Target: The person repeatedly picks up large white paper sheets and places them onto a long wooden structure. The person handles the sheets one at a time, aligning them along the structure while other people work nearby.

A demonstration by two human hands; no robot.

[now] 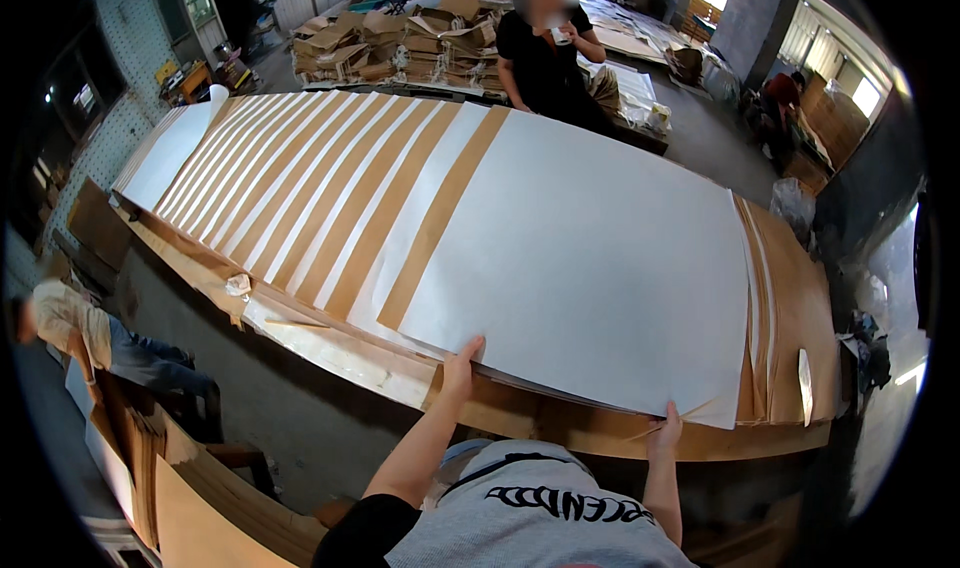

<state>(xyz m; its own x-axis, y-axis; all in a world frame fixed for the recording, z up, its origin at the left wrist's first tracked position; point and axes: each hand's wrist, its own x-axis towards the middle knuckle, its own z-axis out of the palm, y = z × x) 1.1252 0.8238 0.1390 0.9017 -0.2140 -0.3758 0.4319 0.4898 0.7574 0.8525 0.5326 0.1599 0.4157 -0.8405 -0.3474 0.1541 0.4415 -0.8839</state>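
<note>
A large white sheet (590, 258) lies across the long table in front of me, with a brown strip along its left side. My left hand (463, 356) grips its near edge, thumb on top and fingers hidden underneath. Farther right, my right hand (666, 429) is closed on the same edge near the sheet's corner. A thin pale stick (702, 408) sticks out beside the right hand; I cannot tell whether the fingers hold it. To the left, overlapping sheets (320, 158) lie fanned out in white and brown bands.
Brown sheets (795, 318) lie at the table's right end. A person in black (560, 78) stands at the far side with a cup. Another person (80, 333) is at the left by brown boards (215, 508). Piled folded cardboard (400, 43) stands behind the table.
</note>
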